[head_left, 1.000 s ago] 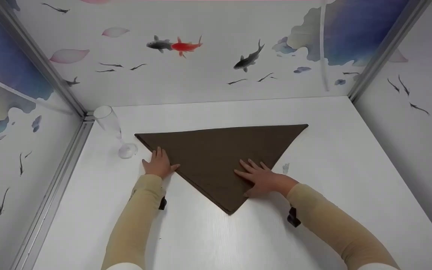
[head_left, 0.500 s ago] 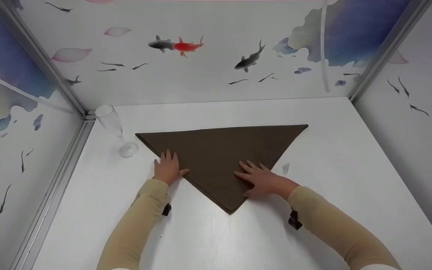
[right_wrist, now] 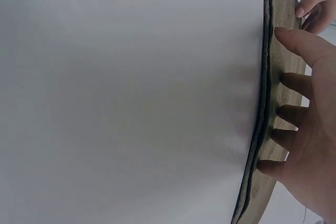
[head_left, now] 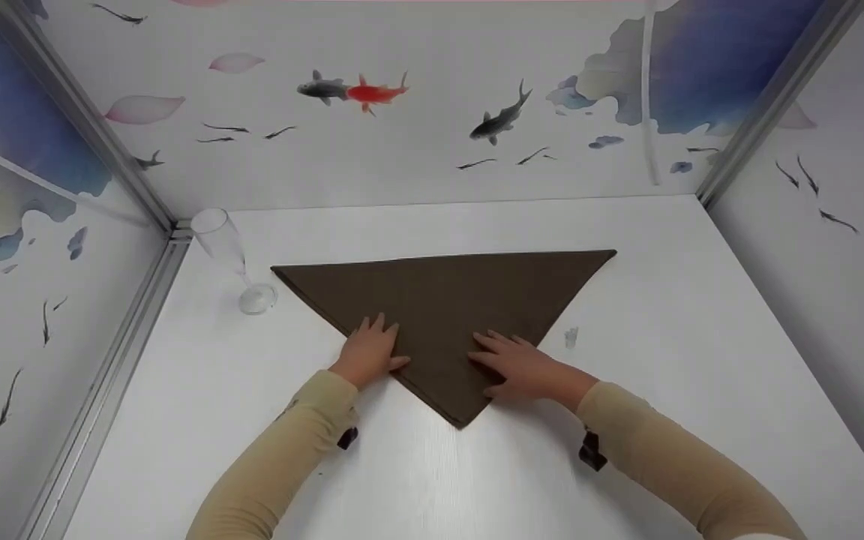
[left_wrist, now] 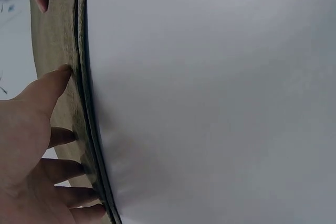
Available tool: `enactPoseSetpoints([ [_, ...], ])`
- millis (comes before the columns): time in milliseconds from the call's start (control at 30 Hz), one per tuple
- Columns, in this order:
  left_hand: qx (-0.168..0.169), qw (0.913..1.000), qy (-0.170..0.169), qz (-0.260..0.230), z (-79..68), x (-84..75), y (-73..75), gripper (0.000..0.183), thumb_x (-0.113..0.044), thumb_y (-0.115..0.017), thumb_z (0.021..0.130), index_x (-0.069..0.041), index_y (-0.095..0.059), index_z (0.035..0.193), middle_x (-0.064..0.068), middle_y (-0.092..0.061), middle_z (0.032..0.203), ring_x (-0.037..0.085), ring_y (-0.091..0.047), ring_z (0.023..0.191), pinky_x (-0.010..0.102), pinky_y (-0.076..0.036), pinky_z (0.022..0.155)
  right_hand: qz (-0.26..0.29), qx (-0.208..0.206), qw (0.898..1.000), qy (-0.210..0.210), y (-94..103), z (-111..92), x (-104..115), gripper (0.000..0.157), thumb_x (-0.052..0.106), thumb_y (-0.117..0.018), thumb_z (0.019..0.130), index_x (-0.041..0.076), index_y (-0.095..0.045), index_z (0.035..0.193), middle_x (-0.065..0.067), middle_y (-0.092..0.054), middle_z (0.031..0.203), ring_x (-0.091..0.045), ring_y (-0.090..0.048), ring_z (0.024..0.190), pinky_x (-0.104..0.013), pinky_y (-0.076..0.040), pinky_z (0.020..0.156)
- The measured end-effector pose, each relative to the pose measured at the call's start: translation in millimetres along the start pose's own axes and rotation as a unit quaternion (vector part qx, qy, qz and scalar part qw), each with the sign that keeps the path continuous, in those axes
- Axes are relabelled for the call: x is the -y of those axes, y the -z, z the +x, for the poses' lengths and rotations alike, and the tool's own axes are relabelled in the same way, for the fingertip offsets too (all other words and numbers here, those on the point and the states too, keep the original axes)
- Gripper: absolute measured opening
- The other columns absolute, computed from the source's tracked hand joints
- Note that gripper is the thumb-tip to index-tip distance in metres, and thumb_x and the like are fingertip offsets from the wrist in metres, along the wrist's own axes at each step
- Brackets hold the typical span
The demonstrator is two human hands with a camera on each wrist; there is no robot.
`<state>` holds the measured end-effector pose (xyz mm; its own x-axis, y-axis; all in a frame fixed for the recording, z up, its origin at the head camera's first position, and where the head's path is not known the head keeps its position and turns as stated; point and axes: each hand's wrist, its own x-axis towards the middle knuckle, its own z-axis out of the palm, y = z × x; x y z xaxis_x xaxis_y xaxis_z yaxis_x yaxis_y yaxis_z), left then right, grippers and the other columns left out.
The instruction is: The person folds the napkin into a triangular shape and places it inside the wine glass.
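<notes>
A brown cloth [head_left: 439, 300], folded into a triangle, lies flat with its long edge at the back and a corner pointing toward me. Over its left slanted edge, my left hand [head_left: 370, 351] rests with fingers spread on the fabric. My right hand [head_left: 526, 367] touches the right slanted edge near the front corner, fingers also spread. Both wrist views show the fingertips on the cloth beside its layered edge; the left wrist view has the left hand's thumb [left_wrist: 50, 85] on that edge. Neither hand grips anything.
A clear stemmed glass [head_left: 222, 244] is at the back left of the white table [head_left: 664, 262], left of the cloth. A small translucent mark [head_left: 571, 337] shows right of the cloth. Printed walls [head_left: 432, 150] enclose the back and both sides.
My left hand has slid along the cloth's left edge, to the right and toward me. The right hand has shifted only slightly, and the cloth stays in place.
</notes>
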<state>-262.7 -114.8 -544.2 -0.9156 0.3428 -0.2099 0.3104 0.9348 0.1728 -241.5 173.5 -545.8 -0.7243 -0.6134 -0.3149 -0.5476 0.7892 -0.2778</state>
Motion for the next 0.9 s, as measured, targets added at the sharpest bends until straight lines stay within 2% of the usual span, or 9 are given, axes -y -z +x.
enactPoseSetpoints([
  [300,0.001,0.9986,-0.048,0.021,-9.1,-24.9,-3.7,0.073,-0.047,-0.067,0.090,0.002,-0.048,0.141,0.028,-0.038,0.147,0.046,-0.034,0.135,0.047,-0.034,0.108,-0.020,-0.025,0.999,0.027,-2.5,-5,7,0.061,0.039,-0.066,0.093,0.016,-0.046,0.146,-0.009,-0.029,0.157,-0.030,-0.021,0.145,-0.050,-0.023,0.113],
  [467,0.007,0.9974,-0.065,0.031,-13.5,-36.5,-8.0,0.076,-0.047,-0.068,0.089,0.002,-0.046,0.142,0.027,-0.037,0.148,0.045,-0.034,0.135,0.049,-0.037,0.106,-0.034,-0.031,0.998,0.043,-5.9,-6,12,0.057,0.035,-0.068,0.092,0.015,-0.050,0.143,-0.009,-0.033,0.154,-0.029,-0.027,0.142,-0.048,-0.028,0.112],
  [633,0.015,0.9964,-0.076,0.035,-20.3,-48.8,-10.6,0.076,-0.049,-0.067,0.089,0.001,-0.046,0.143,0.025,-0.036,0.149,0.044,-0.034,0.136,0.050,-0.037,0.106,-0.047,-0.051,0.995,0.078,-7.6,-10,19,0.053,0.030,-0.071,0.091,0.012,-0.055,0.139,-0.011,-0.039,0.151,-0.029,-0.033,0.139,-0.047,-0.033,0.109],
  [900,0.023,0.9920,-0.104,0.067,-27.8,-69.9,-18.5,0.076,-0.052,-0.065,0.089,-0.003,-0.046,0.143,0.022,-0.037,0.150,0.041,-0.035,0.136,0.050,-0.039,0.104,-0.060,-0.065,0.989,0.121,-11.5,-22,25,0.051,0.028,-0.072,0.090,0.011,-0.058,0.136,-0.013,-0.045,0.146,-0.029,-0.041,0.134,-0.044,-0.038,0.106],
])
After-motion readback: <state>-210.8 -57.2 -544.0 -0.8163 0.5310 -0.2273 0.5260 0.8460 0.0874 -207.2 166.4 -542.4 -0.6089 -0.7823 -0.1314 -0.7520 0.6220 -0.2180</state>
